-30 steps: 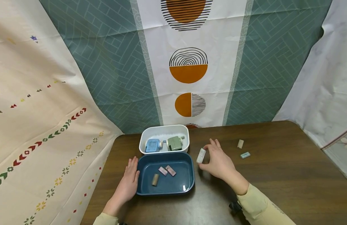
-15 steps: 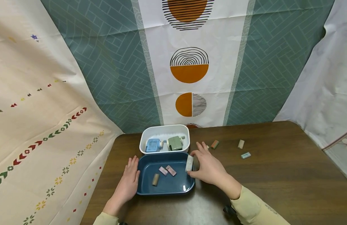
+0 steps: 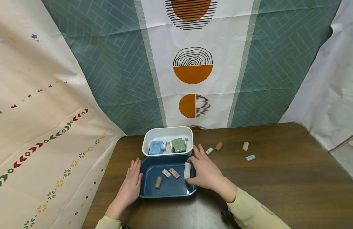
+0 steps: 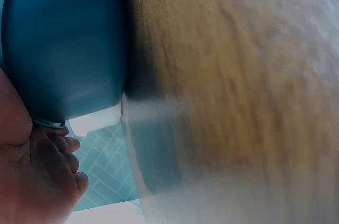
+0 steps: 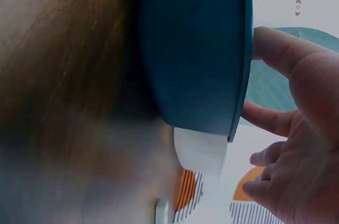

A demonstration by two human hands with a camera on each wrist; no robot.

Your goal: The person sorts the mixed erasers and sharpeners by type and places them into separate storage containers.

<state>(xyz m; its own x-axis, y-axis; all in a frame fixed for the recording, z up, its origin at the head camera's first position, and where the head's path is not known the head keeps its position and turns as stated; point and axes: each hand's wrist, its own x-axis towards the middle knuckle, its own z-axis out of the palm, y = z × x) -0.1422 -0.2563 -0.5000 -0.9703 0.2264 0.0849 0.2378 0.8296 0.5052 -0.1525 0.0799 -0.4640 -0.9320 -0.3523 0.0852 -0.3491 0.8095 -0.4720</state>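
Observation:
My right hand (image 3: pixel 207 171) pinches a white eraser (image 3: pixel 187 170) between thumb and fingers, over the right part of the blue tray (image 3: pixel 173 194). In the right wrist view, the tray wall (image 5: pixel 196 49) hides the eraser and the tips of the thumb and index finger. My left hand (image 3: pixel 132 181) rests along the tray's left side with its fingers straight. Inside the tray lie two pink erasers, the left one (image 3: pixel 166 173) close to the right one (image 3: pixel 174 173), and a tan eraser (image 3: pixel 158 182).
Behind the tray stands a white bin (image 3: pixel 167 131) holding a blue crank device (image 3: pixel 155 147) and a green one (image 3: pixel 178 145). On the table to the right lie a pale green eraser (image 3: pixel 209 151), an orange-and-green one (image 3: pixel 218 146), a cream one (image 3: pixel 245 146) and a light blue one (image 3: pixel 250 157).
My right hand has carried the white eraser leftward from the table over the tray's rim, uncovering the pale green and orange-and-green erasers. The left hand has stayed at the tray's side.

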